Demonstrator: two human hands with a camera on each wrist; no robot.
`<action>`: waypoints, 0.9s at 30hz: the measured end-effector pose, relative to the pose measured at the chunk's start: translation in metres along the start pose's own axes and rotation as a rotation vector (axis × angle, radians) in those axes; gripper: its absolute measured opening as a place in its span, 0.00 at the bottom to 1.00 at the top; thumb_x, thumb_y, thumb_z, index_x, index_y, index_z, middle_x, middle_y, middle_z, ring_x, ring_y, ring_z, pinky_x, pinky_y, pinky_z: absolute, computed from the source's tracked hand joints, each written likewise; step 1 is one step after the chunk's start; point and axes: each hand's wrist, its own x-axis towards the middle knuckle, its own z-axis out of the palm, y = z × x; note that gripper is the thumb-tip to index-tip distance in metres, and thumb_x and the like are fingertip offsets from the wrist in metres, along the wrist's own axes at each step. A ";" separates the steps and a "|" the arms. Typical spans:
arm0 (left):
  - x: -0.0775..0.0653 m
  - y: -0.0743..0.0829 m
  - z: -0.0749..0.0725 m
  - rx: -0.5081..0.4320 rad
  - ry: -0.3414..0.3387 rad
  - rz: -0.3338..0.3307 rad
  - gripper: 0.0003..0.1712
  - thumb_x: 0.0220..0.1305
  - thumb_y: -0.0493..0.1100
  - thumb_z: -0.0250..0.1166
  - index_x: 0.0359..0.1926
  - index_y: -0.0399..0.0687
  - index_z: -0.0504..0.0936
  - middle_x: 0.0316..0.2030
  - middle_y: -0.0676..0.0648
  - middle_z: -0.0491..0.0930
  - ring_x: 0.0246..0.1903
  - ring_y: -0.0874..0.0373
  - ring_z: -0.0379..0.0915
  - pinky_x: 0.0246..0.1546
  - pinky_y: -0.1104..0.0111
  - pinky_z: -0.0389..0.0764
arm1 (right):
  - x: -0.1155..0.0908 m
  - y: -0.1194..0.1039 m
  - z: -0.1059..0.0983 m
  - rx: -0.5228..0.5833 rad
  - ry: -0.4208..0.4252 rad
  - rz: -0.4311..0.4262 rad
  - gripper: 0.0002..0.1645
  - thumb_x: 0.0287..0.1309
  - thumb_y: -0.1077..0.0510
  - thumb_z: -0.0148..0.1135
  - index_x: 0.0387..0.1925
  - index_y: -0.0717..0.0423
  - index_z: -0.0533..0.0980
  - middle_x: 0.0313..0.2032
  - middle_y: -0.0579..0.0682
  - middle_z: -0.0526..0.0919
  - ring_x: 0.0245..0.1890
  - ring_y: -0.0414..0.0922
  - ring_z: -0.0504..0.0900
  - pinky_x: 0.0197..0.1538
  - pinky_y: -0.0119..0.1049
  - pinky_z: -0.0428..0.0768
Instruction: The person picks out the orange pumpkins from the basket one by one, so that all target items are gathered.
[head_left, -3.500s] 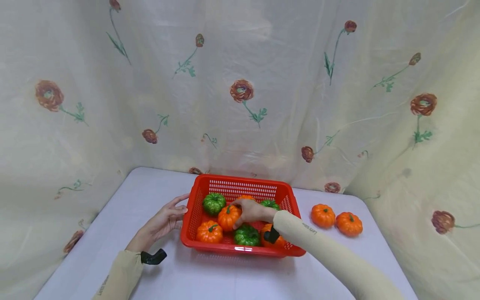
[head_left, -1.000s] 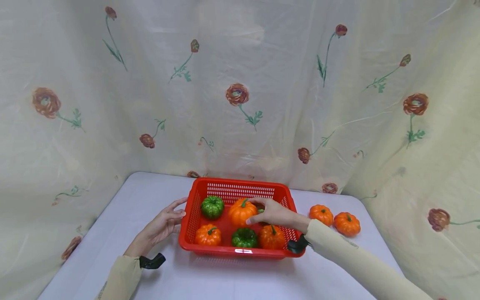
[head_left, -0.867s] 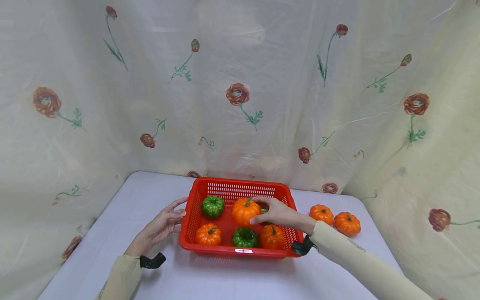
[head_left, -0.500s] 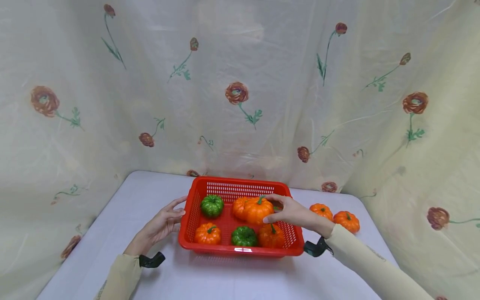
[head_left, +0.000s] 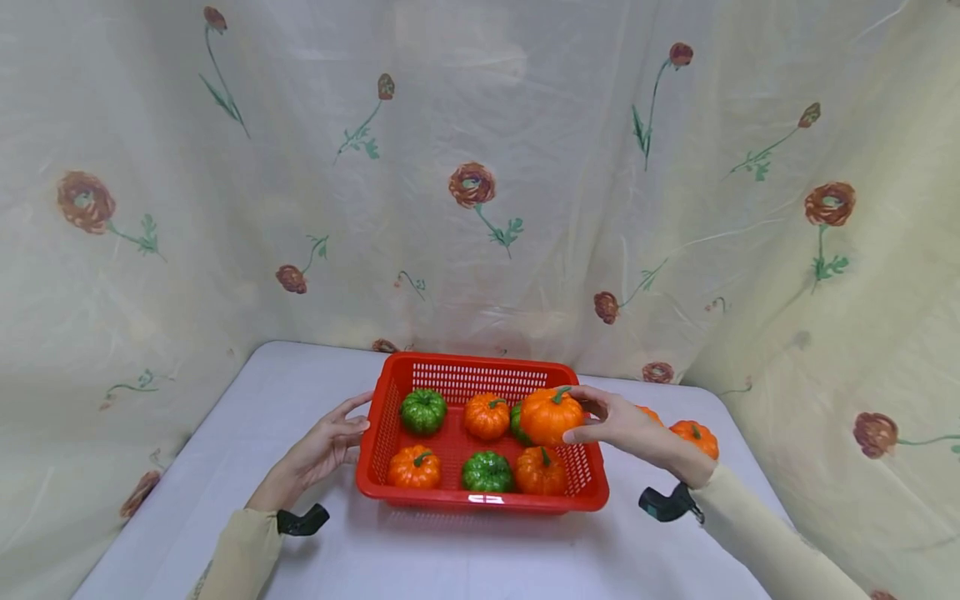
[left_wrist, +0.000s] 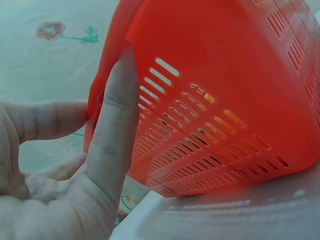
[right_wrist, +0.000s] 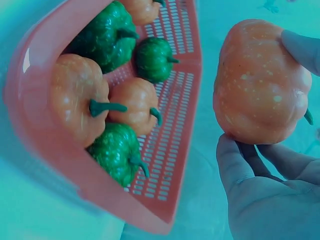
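My right hand (head_left: 618, 427) grips an orange pumpkin (head_left: 551, 417) with a green stem, raised over the right side of the red basket (head_left: 487, 502). In the right wrist view that pumpkin (right_wrist: 260, 82) sits between thumb and fingers, apart from the basket wall. My left hand (head_left: 326, 446) holds the basket's left rim; the left wrist view has the rim (left_wrist: 102, 82) between its fingers. Inside lie green pumpkins (head_left: 423, 412) and orange pumpkins (head_left: 415, 467). One green pumpkin (head_left: 517, 423) is partly hidden behind the held one.
Two more orange pumpkins rest on the white table (head_left: 450, 558), right of the basket; the right hand partly covers the nearer one (head_left: 649, 413), and the other pumpkin (head_left: 696, 437) is farther right. A flowered curtain (head_left: 480, 275) hangs behind and at both sides.
My right hand has lifted the orange pumpkin from the basket's middle and carried it rightward, uncovering another orange pumpkin at the back. The left hand has stayed at the rim.
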 end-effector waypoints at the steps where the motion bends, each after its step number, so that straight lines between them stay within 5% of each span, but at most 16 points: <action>1: 0.000 0.000 0.000 -0.002 0.000 0.001 0.37 0.72 0.36 0.49 0.76 0.53 0.46 0.55 0.42 0.71 0.48 0.53 0.79 0.43 0.58 0.85 | -0.002 0.001 -0.003 0.005 0.000 -0.008 0.48 0.52 0.44 0.70 0.69 0.53 0.60 0.67 0.54 0.67 0.68 0.55 0.63 0.65 0.54 0.72; 13: 0.001 -0.001 -0.001 0.002 0.002 -0.003 0.37 0.71 0.36 0.50 0.76 0.54 0.46 0.55 0.42 0.71 0.48 0.53 0.79 0.42 0.57 0.85 | -0.030 0.018 -0.034 0.017 0.074 -0.067 0.44 0.54 0.49 0.69 0.67 0.58 0.60 0.63 0.60 0.69 0.60 0.55 0.71 0.55 0.35 0.81; 23: 0.001 -0.002 -0.001 -0.001 0.005 -0.001 0.37 0.72 0.36 0.50 0.76 0.54 0.47 0.57 0.41 0.70 0.48 0.53 0.79 0.42 0.57 0.85 | -0.055 0.041 -0.061 -0.054 0.188 0.014 0.51 0.57 0.45 0.65 0.72 0.62 0.51 0.70 0.65 0.58 0.68 0.65 0.59 0.64 0.58 0.71; 27: 0.000 -0.001 -0.001 0.001 0.007 -0.002 0.37 0.72 0.35 0.49 0.76 0.54 0.46 0.56 0.41 0.70 0.48 0.53 0.79 0.42 0.57 0.85 | -0.061 0.051 -0.068 -0.038 0.213 0.031 0.50 0.60 0.45 0.63 0.72 0.62 0.51 0.69 0.66 0.59 0.67 0.64 0.61 0.63 0.57 0.72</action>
